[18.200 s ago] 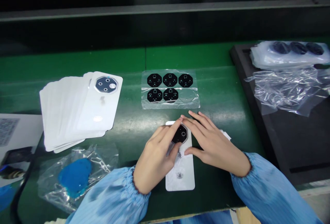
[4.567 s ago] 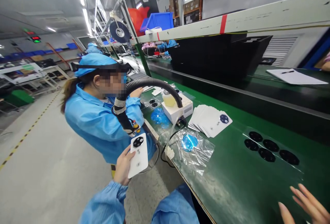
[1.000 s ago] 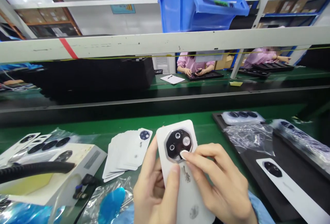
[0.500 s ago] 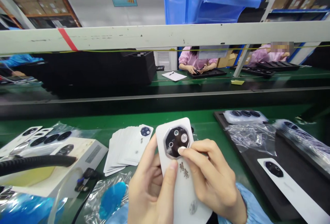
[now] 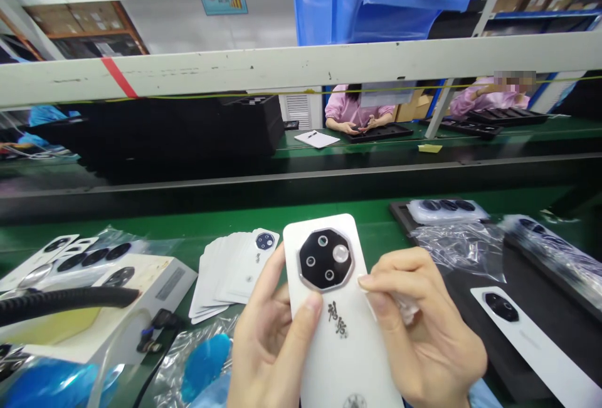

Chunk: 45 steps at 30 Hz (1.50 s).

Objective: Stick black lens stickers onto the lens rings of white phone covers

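Observation:
My left hand (image 5: pixel 273 345) grips a white phone back cover (image 5: pixel 341 339), thumb across its face. The cover carries a black octagonal camera lens plate (image 5: pixel 325 259) with a silver rim. My right hand (image 5: pixel 423 333) is at the cover's right edge, thumb and forefinger pinched on a small piece of clear film (image 5: pixel 404 308) pulled away from the lens plate.
A fanned stack of white covers (image 5: pixel 230 270) lies on the green belt (image 5: pixel 197 232). A white machine (image 5: pixel 113 308) with a black hose (image 5: pixel 61 304) stands at left. Plastic bags (image 5: pixel 197 364), a black tray (image 5: pixel 475 270) with a finished cover (image 5: pixel 531 339). Two people sit at the far line (image 5: pixel 357 116).
My right hand has drawn away from the lens plate to the right with clear film in its pinch. The whole lens plate is now uncovered. The cover has come slightly closer.

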Each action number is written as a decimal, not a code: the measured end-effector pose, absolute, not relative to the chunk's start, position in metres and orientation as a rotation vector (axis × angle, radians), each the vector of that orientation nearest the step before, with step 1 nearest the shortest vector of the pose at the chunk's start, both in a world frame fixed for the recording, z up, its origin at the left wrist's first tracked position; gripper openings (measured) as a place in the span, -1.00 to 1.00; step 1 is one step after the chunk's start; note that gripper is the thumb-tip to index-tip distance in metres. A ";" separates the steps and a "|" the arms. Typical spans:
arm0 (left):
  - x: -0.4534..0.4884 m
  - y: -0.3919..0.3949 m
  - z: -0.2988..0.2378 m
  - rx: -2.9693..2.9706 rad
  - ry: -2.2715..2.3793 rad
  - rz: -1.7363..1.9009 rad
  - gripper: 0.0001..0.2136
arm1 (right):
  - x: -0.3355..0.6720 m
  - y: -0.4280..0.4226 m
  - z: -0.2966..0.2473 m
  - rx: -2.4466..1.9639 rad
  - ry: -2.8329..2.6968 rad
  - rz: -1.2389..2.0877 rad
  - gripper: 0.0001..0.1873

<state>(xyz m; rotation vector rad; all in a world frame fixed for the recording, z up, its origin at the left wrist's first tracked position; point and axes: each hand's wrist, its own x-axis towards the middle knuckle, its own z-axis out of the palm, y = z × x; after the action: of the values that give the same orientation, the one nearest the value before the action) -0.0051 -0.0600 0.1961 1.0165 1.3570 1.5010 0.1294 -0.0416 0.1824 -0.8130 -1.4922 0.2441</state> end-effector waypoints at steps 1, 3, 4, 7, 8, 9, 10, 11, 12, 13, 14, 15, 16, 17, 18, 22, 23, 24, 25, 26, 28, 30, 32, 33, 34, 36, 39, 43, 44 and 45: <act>-0.006 -0.060 0.196 1.021 1.359 1.498 -0.48 | 0.129 -0.042 0.184 -0.812 -1.474 0.246 -0.75; -0.007 -0.059 0.195 1.013 1.371 1.484 -0.51 | 0.128 -0.043 0.185 -0.813 -1.460 0.250 -0.75; -0.008 -0.059 0.195 1.013 1.380 1.475 -0.52 | 0.128 -0.044 0.185 -0.813 -1.460 0.247 -0.75; -0.008 -0.059 0.195 1.026 1.406 1.457 -0.56 | 0.127 -0.044 0.185 -0.812 -1.455 0.234 -0.75; -0.008 -0.059 0.195 1.031 1.406 1.465 -0.57 | 0.127 -0.044 0.185 -0.814 -1.449 0.226 -0.75; -0.008 -0.059 0.195 1.033 1.401 1.475 -0.57 | 0.127 -0.045 0.185 -0.818 -1.449 0.222 -0.75; -0.008 -0.059 0.195 1.033 1.394 1.482 -0.56 | 0.128 -0.045 0.185 -0.824 -1.451 0.215 -0.75; -0.008 -0.059 0.195 1.031 1.384 1.486 -0.55 | 0.128 -0.045 0.184 -0.830 -1.458 0.203 -0.74; -0.008 -0.059 0.194 1.027 1.377 1.486 -0.54 | 0.129 -0.045 0.184 -0.837 -1.470 0.188 -0.74; -0.007 -0.060 0.194 1.019 1.370 1.484 -0.51 | 0.129 -0.045 0.184 -0.842 -1.492 0.176 -0.73; -0.007 -0.060 0.194 1.003 1.366 1.477 -0.48 | 0.129 -0.045 0.183 -0.846 -1.521 0.161 -0.72; -0.006 -0.061 0.193 0.981 1.358 1.469 -0.44 | 0.129 -0.045 0.182 -0.846 -1.560 0.142 -0.71; -0.005 -0.062 0.193 0.957 1.347 1.461 -0.41 | 0.130 -0.045 0.181 -0.842 -1.599 0.113 -0.70; -0.004 -0.063 0.193 0.937 1.333 1.456 -0.37 | 0.130 -0.044 0.180 -0.838 -1.645 0.080 -0.69; -0.002 -0.065 0.193 0.922 1.318 1.456 -0.35 | 0.130 -0.044 0.179 -0.834 -1.689 0.038 -0.69; 0.004 -0.069 0.195 0.912 1.313 1.494 -0.33 | 0.129 -0.042 0.174 -0.839 -1.807 -0.113 -0.67; 0.006 -0.069 0.197 0.910 1.324 1.504 -0.34 | 0.129 -0.042 0.173 -0.837 -1.820 -0.141 -0.66; 0.008 -0.069 0.198 0.905 1.335 1.514 -0.35 | 0.129 -0.041 0.171 -0.833 -1.829 -0.169 -0.65; 0.010 -0.069 0.199 0.896 1.345 1.525 -0.35 | 0.129 -0.040 0.170 -0.831 -1.841 -0.195 -0.65; 0.011 -0.069 0.201 0.882 1.354 1.538 -0.36 | 0.129 -0.040 0.168 -0.828 -1.859 -0.220 -0.64; 0.013 -0.068 0.204 0.852 1.365 1.565 -0.37 | 0.129 -0.038 0.166 -0.822 -1.897 -0.248 -0.63; 0.014 -0.067 0.205 0.838 1.360 1.583 -0.35 | 0.129 -0.037 0.164 -0.800 -1.916 -0.240 -0.61; 0.013 -0.067 0.206 0.847 1.346 1.590 -0.34 | 0.128 -0.036 0.164 -0.770 -1.908 -0.215 -0.62; 0.013 -0.067 0.206 0.854 1.335 1.592 -0.33 | 0.127 -0.036 0.164 -0.757 -1.901 -0.205 -0.63; 0.013 -0.067 0.206 0.858 1.324 1.594 -0.33 | 0.127 -0.036 0.165 -0.748 -1.894 -0.199 -0.64; 0.013 -0.068 0.206 0.856 1.305 1.603 -0.32 | 0.126 -0.035 0.167 -0.733 -1.878 -0.188 -0.63; 0.014 -0.069 0.207 0.844 1.279 1.601 -0.34 | 0.127 -0.035 0.170 -0.733 -1.849 -0.125 -0.64; 0.010 -0.066 0.207 0.838 1.224 1.565 -0.31 | 0.130 -0.036 0.177 -0.785 -1.691 0.059 -0.73; 0.008 -0.065 0.207 0.831 1.212 1.551 -0.30 | 0.131 -0.037 0.179 -0.784 -1.643 0.089 -0.74; 0.005 -0.065 0.206 0.825 1.203 1.536 -0.29 | 0.132 -0.039 0.181 -0.778 -1.607 0.114 -0.75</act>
<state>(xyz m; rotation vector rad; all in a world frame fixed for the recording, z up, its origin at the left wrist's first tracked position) 0.0054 -0.0646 0.2061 0.8255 1.2032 1.5365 0.1324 -0.0386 0.1813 -0.7784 -1.6068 0.1140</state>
